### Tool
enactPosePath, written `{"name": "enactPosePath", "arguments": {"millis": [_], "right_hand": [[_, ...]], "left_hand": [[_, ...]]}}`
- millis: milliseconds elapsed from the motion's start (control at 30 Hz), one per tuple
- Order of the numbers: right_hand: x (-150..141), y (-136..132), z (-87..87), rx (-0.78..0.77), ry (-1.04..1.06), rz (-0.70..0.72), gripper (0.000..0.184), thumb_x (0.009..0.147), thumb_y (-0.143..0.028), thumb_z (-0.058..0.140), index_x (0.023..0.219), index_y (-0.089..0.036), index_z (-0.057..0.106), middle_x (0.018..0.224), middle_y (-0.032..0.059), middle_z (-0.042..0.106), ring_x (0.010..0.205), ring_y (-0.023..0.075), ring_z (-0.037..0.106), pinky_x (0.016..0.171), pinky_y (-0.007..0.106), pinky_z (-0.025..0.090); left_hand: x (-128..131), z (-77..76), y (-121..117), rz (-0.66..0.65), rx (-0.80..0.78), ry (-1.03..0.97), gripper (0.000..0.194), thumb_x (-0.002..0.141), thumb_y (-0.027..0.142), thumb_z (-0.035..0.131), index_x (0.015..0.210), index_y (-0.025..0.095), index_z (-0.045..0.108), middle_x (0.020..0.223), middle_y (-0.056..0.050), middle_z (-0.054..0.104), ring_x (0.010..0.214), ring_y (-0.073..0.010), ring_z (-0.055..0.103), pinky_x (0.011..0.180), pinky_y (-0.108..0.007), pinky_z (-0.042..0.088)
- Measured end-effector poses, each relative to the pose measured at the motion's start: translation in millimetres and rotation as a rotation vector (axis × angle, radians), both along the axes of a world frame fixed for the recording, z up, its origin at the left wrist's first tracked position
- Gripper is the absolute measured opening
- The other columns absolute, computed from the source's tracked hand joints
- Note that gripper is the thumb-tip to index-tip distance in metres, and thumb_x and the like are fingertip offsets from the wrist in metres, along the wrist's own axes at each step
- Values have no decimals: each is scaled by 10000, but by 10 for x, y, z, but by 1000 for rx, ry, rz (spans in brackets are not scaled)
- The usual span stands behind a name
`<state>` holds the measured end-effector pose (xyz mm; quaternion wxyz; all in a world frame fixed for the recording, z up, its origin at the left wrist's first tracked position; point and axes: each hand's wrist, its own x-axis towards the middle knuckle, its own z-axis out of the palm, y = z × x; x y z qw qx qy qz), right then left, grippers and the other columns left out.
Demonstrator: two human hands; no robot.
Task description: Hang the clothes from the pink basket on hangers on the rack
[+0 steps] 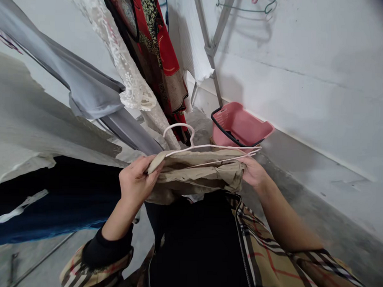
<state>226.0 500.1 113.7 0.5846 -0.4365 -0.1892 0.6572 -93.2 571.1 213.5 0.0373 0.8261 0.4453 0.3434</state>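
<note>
A beige garment (196,186), perhaps trousers by its band-like upper edge, is stretched between my two hands in front of my body. My left hand (137,177) is closed on its left end, with the thumb and fingers pinching the folded edge. At the opposite end, my right hand (252,170) grips the cloth near the tip of a pale plastic-coated hanger (207,146). The hanger lies along the garment's upper edge, its left arm reaching inside the cloth and its right end sticking out above my right fingers. Its hook points up and away from me.
Hanging clothes fill the left side: a grey garment (95,96), a white lace one (131,80) and a red patterned one (169,55). A pink basket (269,129) with a dark handle stands by the wall, near a metal rack leg (217,83). A green hanger (246,10) hangs above.
</note>
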Motion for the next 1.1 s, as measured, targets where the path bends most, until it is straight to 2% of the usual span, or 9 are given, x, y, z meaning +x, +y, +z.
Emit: {"name": "enactPosePath", "arguments": {"millis": [67, 167, 233, 367, 567, 667, 800, 967, 1100], "right_hand": [[45, -17, 86, -4, 41, -41, 429, 655, -217, 625, 1080, -225, 677, 1068, 29, 742, 978, 198, 705, 896, 345, 576], [75, -31, 150, -5, 67, -78, 367, 689, -279, 582, 1037, -225, 683, 1022, 29, 751, 992, 230, 701, 935, 421, 563], [79, -41, 162, 12, 94, -91, 345, 708, -304, 584, 1032, -234, 681, 1044, 24, 747, 1027, 250, 691, 962, 462, 546], [47, -62, 143, 51, 133, -170, 286, 751, -384, 669, 1015, -273, 683, 1096, 2, 734, 1061, 243, 679, 977, 449, 535], [-23, -83, 138, 103, 132, -175, 382, 696, -641, 724, 908, -323, 702, 951, -27, 755, 989, 240, 696, 898, 446, 560], [-25, -86, 201, 102, 122, -182, 459, 665, -712, 701, 865, -299, 719, 883, 10, 758, 1014, 263, 686, 888, 440, 559], [-11, -86, 255, 35, 94, -227, 408, 687, -654, 695, 822, -269, 719, 845, 30, 758, 1013, 280, 683, 907, 453, 549], [18, -97, 165, 23, 84, -142, 305, 771, -525, 626, 906, -259, 690, 962, 19, 756, 1051, 285, 673, 909, 500, 543], [56, -83, 113, -9, 79, -235, 224, 687, -328, 712, 902, -278, 679, 970, -23, 756, 999, 270, 694, 889, 498, 559]], "left_hand": [[-13, -36, 21, 8, -1, -33, 145, 838, 301, 655, 866, 180, 730, 674, -11, 675, 596, -116, 594, 605, -204, 453], [-21, -63, 28, 16, -36, -63, 152, 835, 314, 651, 863, 187, 731, 693, -11, 691, 609, -126, 605, 618, -213, 467], [-28, -67, 24, 37, -73, -70, 159, 833, 323, 649, 862, 191, 733, 696, -9, 696, 615, -131, 608, 622, -217, 472], [-56, -64, 14, 81, -148, -97, 178, 832, 331, 640, 878, 189, 738, 729, -9, 715, 630, -135, 621, 638, -214, 480], [-118, -84, 8, 118, -223, -147, 189, 818, 337, 655, 903, 194, 745, 781, -7, 735, 670, -142, 638, 680, -219, 494], [-142, -102, 11, 132, -238, -153, 196, 815, 346, 658, 904, 193, 743, 782, -8, 736, 672, -146, 640, 683, -228, 498], [-158, -124, -2, 116, -233, -178, 194, 813, 343, 666, 923, 198, 734, 801, -8, 736, 700, -152, 656, 695, -230, 500], [-129, -91, -76, 47, -266, -209, 219, 823, 348, 671, 975, 196, 713, 837, -14, 737, 722, -140, 661, 703, -218, 507], [-115, -44, -122, -49, -208, -224, 251, 843, 316, 651, 1064, 210, 708, 959, -43, 754, 835, -163, 692, 775, -242, 527]]}}
